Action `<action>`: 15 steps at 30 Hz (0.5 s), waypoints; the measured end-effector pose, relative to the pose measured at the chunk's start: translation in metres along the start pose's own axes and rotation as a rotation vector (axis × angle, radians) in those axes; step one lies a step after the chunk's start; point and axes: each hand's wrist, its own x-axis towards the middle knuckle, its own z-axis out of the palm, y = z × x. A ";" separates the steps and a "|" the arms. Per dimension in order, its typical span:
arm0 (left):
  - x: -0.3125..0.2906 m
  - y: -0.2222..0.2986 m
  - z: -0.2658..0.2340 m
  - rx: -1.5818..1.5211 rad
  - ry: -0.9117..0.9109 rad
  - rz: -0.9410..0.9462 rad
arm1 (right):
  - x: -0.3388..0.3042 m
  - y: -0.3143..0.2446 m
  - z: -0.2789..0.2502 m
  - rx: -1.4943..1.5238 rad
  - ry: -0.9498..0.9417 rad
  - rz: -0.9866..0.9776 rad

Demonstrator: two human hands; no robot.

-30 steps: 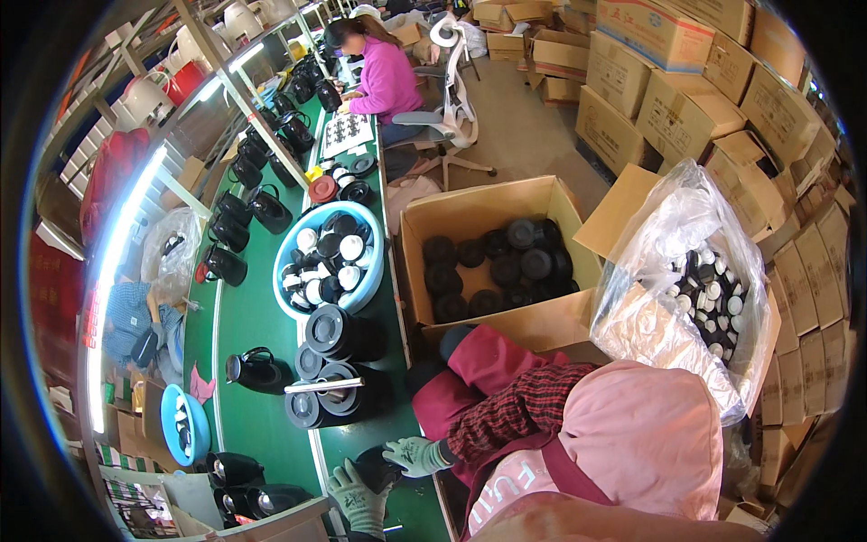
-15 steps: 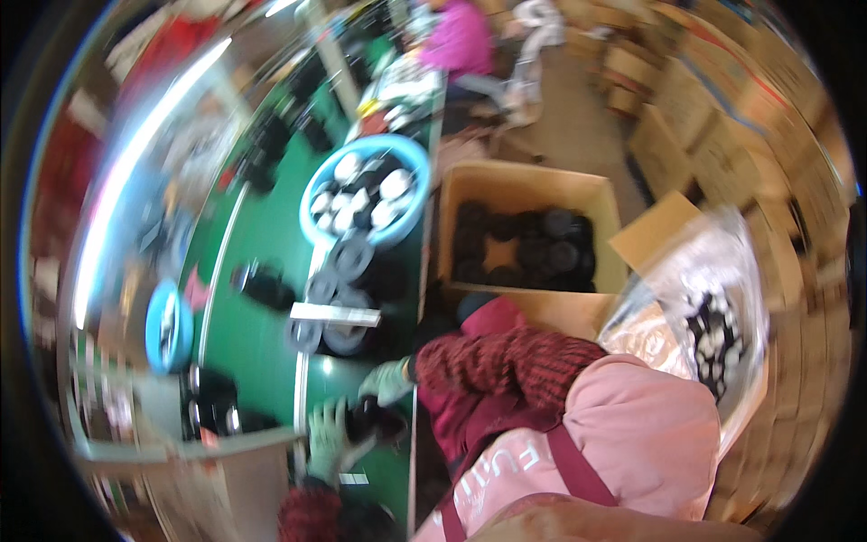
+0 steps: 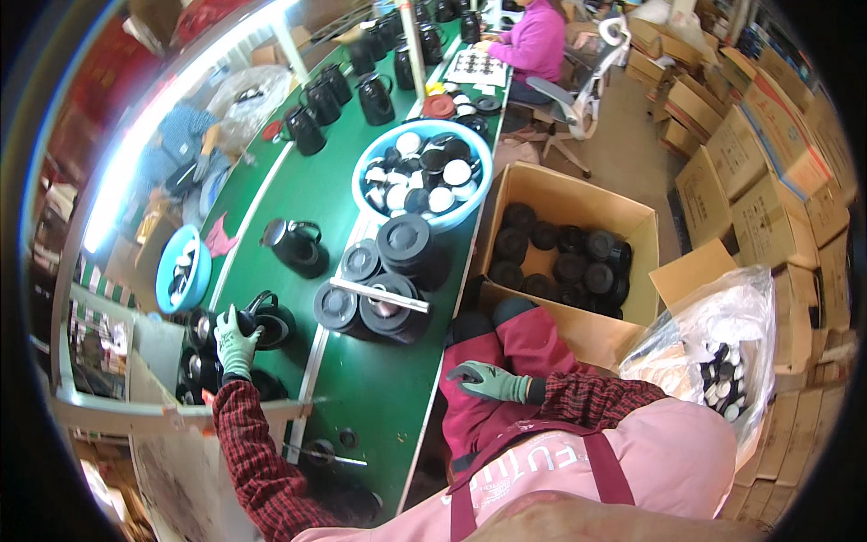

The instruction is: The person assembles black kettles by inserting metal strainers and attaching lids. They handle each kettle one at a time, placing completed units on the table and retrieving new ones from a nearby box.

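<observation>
My left hand (image 3: 237,344), in a pale green glove, reaches over the far-left part of the green work surface. Its fingers are closed on a black jug (image 3: 274,327) with a handle, at the jug's left side. Another black jug (image 3: 296,247) stands just beyond it. My right hand (image 3: 492,381), gloved too, lies over my dark red trouser leg with its fingers loosely stretched and nothing in them. Between the hands, several dark cylinders (image 3: 338,303) with round tops stand together. A pale flat strip (image 3: 379,295) lies across them.
A blue basin (image 3: 363,194) of black and white lids stands beyond the cylinders, a smaller blue basin (image 3: 200,271) at the left. On my right are a carton (image 3: 578,185) of round black parts and a plastic-lined box (image 3: 754,312). A person in purple (image 3: 535,41) sits farther along.
Both hands were together at a dark object on the near work surface. My left hand has moved away left to the jug; my right has drawn back to my leg. The view has shifted.
</observation>
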 end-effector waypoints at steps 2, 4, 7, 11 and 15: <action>0.031 -0.012 0.030 -0.008 0.023 -0.021 | 0.001 0.001 -0.004 0.031 0.064 -0.078; 0.050 -0.010 0.055 -0.086 0.028 0.006 | 0.003 0.003 -0.006 0.018 0.023 0.001; 0.053 0.009 0.076 -0.200 0.288 0.128 | 0.006 0.005 -0.008 -0.177 0.018 -0.015; -0.005 0.023 0.079 -0.011 0.510 -0.155 | 0.000 0.004 -0.002 0.227 0.060 0.277; -0.045 -0.010 0.073 0.430 0.076 -0.651 | 0.002 -0.007 -0.001 0.334 0.074 0.280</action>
